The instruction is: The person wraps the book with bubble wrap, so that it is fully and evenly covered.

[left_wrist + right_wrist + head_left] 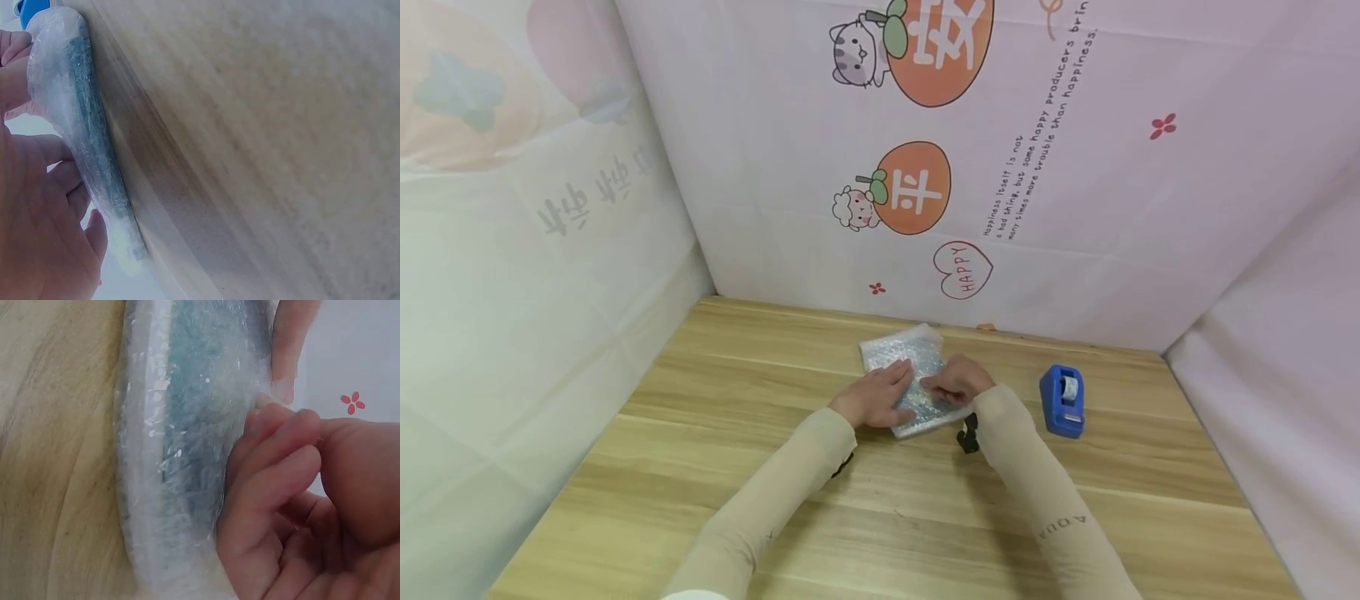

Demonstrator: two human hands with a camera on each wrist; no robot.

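Pressing flat left hand (872, 397) on bubble-wrapped parcel (910, 367), right hand (955, 385) fingers curled pinching wrap, "HAPPY" heart (963, 269) on backdrop

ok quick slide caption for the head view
Left hand rests flat on a bubble-wrapped parcel while right hand pinches it, tape dispenser alongside.

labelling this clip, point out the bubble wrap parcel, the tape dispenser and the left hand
bubble wrap parcel (904, 350), head view, bare far part of the wrap
tape dispenser (1062, 402), head view, blue body
left hand (874, 397), head view, back of the hand
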